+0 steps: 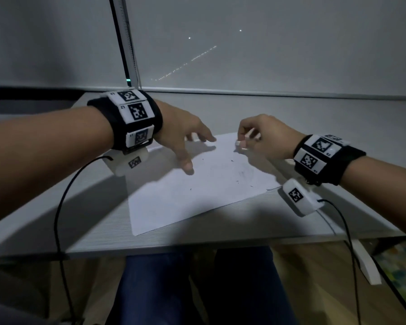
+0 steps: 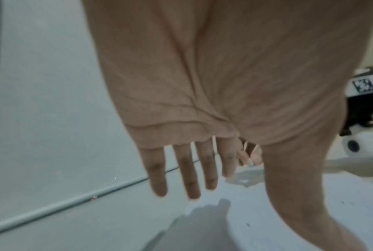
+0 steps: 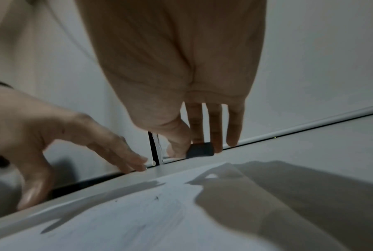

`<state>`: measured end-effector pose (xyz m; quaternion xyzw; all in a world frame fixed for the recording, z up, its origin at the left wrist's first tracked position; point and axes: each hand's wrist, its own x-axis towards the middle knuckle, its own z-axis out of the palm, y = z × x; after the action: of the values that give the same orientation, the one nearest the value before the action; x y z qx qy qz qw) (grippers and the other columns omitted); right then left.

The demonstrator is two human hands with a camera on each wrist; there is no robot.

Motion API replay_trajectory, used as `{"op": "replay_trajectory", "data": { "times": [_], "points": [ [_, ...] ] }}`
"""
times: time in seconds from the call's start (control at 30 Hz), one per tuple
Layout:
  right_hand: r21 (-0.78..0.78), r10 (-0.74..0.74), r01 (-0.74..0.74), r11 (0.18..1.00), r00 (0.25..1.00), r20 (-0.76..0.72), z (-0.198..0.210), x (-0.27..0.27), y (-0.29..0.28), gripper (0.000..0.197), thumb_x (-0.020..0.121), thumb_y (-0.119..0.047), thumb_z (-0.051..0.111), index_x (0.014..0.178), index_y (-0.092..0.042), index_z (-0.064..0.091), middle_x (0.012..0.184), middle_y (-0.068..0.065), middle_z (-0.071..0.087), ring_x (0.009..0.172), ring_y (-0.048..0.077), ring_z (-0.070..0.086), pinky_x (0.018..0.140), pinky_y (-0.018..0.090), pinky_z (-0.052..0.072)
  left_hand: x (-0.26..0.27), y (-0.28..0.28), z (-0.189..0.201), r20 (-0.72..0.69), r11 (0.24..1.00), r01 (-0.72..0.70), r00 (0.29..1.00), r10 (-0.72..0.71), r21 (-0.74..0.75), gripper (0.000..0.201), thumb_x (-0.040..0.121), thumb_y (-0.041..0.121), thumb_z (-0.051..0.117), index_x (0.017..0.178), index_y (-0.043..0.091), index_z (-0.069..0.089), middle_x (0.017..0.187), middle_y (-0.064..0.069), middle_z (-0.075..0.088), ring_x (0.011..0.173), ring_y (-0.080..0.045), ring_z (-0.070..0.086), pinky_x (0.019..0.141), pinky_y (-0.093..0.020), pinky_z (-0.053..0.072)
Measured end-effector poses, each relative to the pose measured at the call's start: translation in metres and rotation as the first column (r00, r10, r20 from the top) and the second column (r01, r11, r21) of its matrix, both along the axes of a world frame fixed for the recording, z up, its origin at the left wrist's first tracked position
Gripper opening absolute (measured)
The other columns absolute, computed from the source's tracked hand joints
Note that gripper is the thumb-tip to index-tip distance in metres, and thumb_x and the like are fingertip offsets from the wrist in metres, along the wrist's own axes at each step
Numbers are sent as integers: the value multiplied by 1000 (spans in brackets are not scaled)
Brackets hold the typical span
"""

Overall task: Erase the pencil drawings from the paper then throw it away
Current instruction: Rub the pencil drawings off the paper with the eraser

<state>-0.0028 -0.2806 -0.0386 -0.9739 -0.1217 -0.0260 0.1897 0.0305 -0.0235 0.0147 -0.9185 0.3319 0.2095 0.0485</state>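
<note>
A white sheet of paper (image 1: 197,191) lies askew on the grey desk (image 1: 80,219), with faint smudged pencil marks (image 1: 244,174) and dark eraser crumbs on it. My right hand (image 1: 244,141) hovers at the sheet's far right corner, thumb and fingers pinching a small eraser (image 1: 238,143). The right wrist view shows that eraser (image 3: 200,149) as a dark block held just above the paper (image 3: 138,220). My left hand (image 1: 183,146) is spread, fingers straight, low over the sheet's far left part. I cannot tell whether the left hand (image 3: 84,144) touches the paper.
A drawn grey window blind (image 1: 267,55) stands right behind the desk. The desk's front edge (image 1: 197,245) runs above my legs. Black cables (image 1: 59,207) hang from both wrist cameras. A patterned rug (image 1: 403,266) covers the floor at the lower right.
</note>
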Motion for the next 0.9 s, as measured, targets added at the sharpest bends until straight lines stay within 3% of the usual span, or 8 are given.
{"op": "replay_trajectory", "data": {
  "times": [0.1,0.23,0.37,0.5,0.63,0.7,0.8,0.9],
  "points": [
    [-64,-22,20,998,999,-35,1,-5,-11,14,88,-28,82,81,-25,70,88,-3,72,73,16,64,75,40,60,4,-6,-15,-47,998,36,998,-38,-52,115,70,67,91,164,51,27,162,9,47,145,-14,49,119,-39,39],
    [-60,-59,55,997,996,-68,-4,-7,-17,13,86,-27,84,85,-19,75,86,2,75,77,20,68,73,33,57,12,-15,-32,-48,998,28,998,-31,-62,123,72,58,93,168,38,20,159,10,50,135,-13,57,102,-28,43],
    [-69,-45,42,997,998,-47,-4,-1,-7,5,85,-17,83,88,-17,79,81,4,75,79,22,70,65,21,50,10,-13,-29,-10,999,37,999,-37,-19,133,62,73,91,167,38,17,140,8,59,114,-19,62,96,-35,49],
    [-63,-38,36,997,999,-24,-6,5,2,8,84,-22,83,85,-14,82,77,1,74,69,12,64,62,16,46,9,-25,-24,147,986,134,982,-119,-94,125,65,84,81,164,26,32,134,5,55,120,-22,60,99,-36,49],
    [-50,-33,32,998,999,-6,-7,4,11,6,84,-14,74,82,-13,80,74,0,73,68,15,66,59,12,48,12,-43,-33,35,990,138,990,-137,-21,131,60,82,85,167,31,28,162,9,36,150,-19,40,123,-46,35],
    [-51,-26,26,998,1000,-4,-6,2,14,7,84,-16,73,82,-14,79,76,2,74,70,18,67,63,21,52,17,-45,-37,-8,994,101,995,-101,51,143,52,85,86,169,36,21,168,12,28,157,-18,30,126,-50,30],
    [-62,-18,18,998,1000,8,-9,4,19,7,85,-16,72,83,-14,79,77,0,74,67,8,64,59,14,46,25,-40,-41,-41,993,58,998,-54,106,159,43,88,86,170,42,4,177,20,2,164,-13,6,132,-51,15],
    [-68,-25,27,997,999,24,-13,7,24,7,84,-18,74,82,-13,78,76,0,72,70,14,66,61,16,45,31,-33,-47,-94,995,41,995,-33,92,167,39,82,92,170,43,-5,177,21,-10,163,-7,-5,133,-45,8]
  ]
}}
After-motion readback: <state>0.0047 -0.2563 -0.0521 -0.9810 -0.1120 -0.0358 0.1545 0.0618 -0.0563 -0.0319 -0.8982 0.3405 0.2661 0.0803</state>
